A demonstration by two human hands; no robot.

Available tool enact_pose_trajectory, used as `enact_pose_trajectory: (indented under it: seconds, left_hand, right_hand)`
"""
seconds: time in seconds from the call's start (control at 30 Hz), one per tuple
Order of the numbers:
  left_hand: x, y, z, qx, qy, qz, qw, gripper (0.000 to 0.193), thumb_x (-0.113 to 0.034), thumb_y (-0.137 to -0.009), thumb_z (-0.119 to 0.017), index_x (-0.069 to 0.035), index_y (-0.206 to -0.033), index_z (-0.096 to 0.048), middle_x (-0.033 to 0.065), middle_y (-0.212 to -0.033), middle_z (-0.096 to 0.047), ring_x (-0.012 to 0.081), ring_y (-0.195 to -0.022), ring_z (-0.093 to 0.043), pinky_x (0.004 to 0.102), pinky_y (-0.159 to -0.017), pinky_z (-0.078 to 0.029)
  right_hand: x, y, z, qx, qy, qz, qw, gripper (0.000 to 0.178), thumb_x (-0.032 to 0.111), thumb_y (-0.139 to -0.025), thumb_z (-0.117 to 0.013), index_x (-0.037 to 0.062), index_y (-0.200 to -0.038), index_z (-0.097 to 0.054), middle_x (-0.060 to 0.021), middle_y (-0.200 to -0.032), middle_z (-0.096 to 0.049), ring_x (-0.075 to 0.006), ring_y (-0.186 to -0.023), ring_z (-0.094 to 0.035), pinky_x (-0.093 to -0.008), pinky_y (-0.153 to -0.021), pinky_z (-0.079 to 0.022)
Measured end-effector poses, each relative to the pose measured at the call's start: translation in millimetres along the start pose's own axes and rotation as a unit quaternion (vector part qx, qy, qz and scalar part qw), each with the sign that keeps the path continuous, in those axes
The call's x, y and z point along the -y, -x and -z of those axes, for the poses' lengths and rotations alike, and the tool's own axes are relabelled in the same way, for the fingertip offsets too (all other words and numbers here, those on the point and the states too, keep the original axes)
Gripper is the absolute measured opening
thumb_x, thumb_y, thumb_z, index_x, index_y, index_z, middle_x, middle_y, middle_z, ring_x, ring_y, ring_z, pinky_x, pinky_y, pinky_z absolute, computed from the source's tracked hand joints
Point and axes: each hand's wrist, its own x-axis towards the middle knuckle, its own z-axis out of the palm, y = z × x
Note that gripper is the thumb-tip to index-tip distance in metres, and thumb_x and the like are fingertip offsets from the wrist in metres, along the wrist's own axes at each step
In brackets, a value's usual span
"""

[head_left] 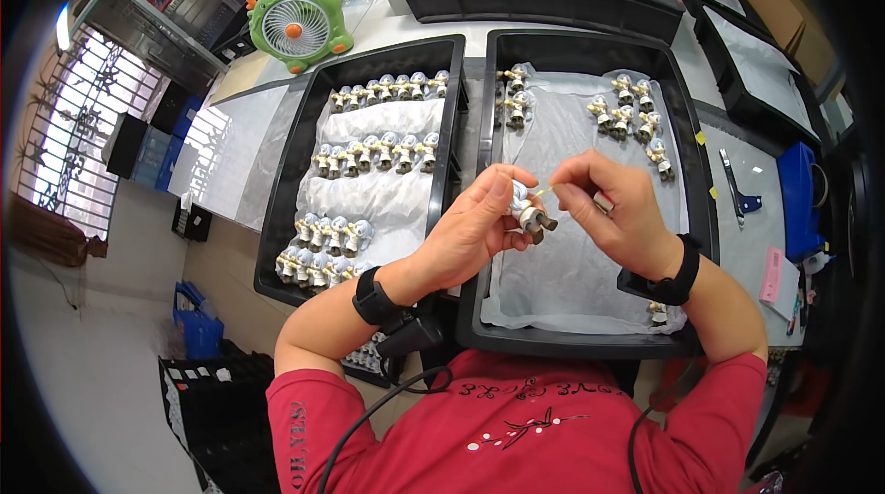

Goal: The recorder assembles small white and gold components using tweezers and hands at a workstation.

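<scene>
My left hand (472,222) is closed around a small figurine (528,214) with a pale blue-white head, white clothes and brown feet. It is held tilted above the right-hand black tray (586,343). Thumb and forefinger of my right hand (613,204) pinch a thin yellow piece (544,191) beside the figurine's upper part; whether it is attached cannot be made out. Similar figurines (623,111) lie on white lining paper (553,282) in this tray, in groups at its far left and far right. Another figurine (657,313) lies near its front right corner.
Left of it, a black tray (293,181) holds rows of figurines (369,153) on white paper. A green fan (300,24) stands behind. More black trays (544,1) line the back and right. On the right lie a pink strip (772,275) and a blue container (800,199).
</scene>
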Motion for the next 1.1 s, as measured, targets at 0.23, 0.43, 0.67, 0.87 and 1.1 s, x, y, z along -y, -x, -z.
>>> enact_pose_trajectory:
  seconds: [0.23,0.43,0.67,0.87,1.1]
  left_hand:
    - [-1.5,1.7,-4.2,0.009,-0.047,0.016,0.999,0.053,-0.057,-0.092,-0.041,-0.013,-0.120,-0.042,0.0034,-0.099,-0.056,0.0102,-0.087,-0.051,0.0249,-0.070,-0.041]
    - [-0.4,1.8,-6.2,-0.008,-0.045,0.018,0.999,0.049,-0.055,-0.093,-0.042,-0.013,-0.118,-0.046,0.0001,-0.090,-0.054,0.0070,-0.077,-0.049,0.0231,-0.067,-0.042]
    - [-1.6,1.3,-6.0,-0.012,-0.070,0.012,0.997,0.050,-0.057,-0.092,-0.042,-0.012,-0.114,-0.047,-0.0002,-0.085,-0.051,0.0068,-0.070,-0.044,0.0217,-0.062,-0.037]
    - [-4.6,0.5,2.7,-0.001,-0.126,0.004,0.992,0.055,-0.060,-0.090,-0.042,-0.013,-0.118,-0.045,-0.0023,-0.087,-0.052,0.0039,-0.074,-0.048,0.0212,-0.066,-0.041]
    - [-9.2,1.6,0.9,0.013,-0.139,0.013,0.990,0.051,-0.057,-0.093,-0.041,-0.012,-0.117,-0.047,-0.0027,-0.083,-0.051,0.0038,-0.073,-0.047,0.0215,-0.064,-0.039]
  right_hand:
    - [0.8,0.9,-2.9,0.014,0.125,0.131,0.983,0.007,0.002,-0.081,-0.063,0.0035,-0.087,-0.060,-0.0065,-0.075,-0.062,-0.0199,-0.064,-0.059,-0.0287,-0.058,-0.046]
    - [1.1,1.9,-2.5,0.016,0.143,0.133,0.981,0.009,0.001,-0.079,-0.064,0.0039,-0.087,-0.060,-0.0071,-0.076,-0.061,-0.0219,-0.064,-0.059,-0.0304,-0.058,-0.046]
    - [-0.7,0.6,-3.6,0.057,0.165,0.188,0.967,0.013,0.001,-0.077,-0.066,0.0055,-0.089,-0.061,-0.0057,-0.073,-0.059,-0.0226,-0.066,-0.057,-0.0318,-0.058,-0.045]
    - [3.4,-0.6,-4.2,0.077,0.142,0.153,0.975,0.014,0.000,-0.077,-0.065,0.0065,-0.090,-0.064,-0.0058,-0.072,-0.058,-0.0212,-0.064,-0.056,-0.0304,-0.057,-0.044]
    - [-1.2,3.6,-7.6,0.065,0.046,0.054,0.995,0.010,0.001,-0.082,-0.063,0.0035,-0.091,-0.065,-0.0057,-0.078,-0.063,-0.0148,-0.065,-0.057,-0.0253,-0.058,-0.044]
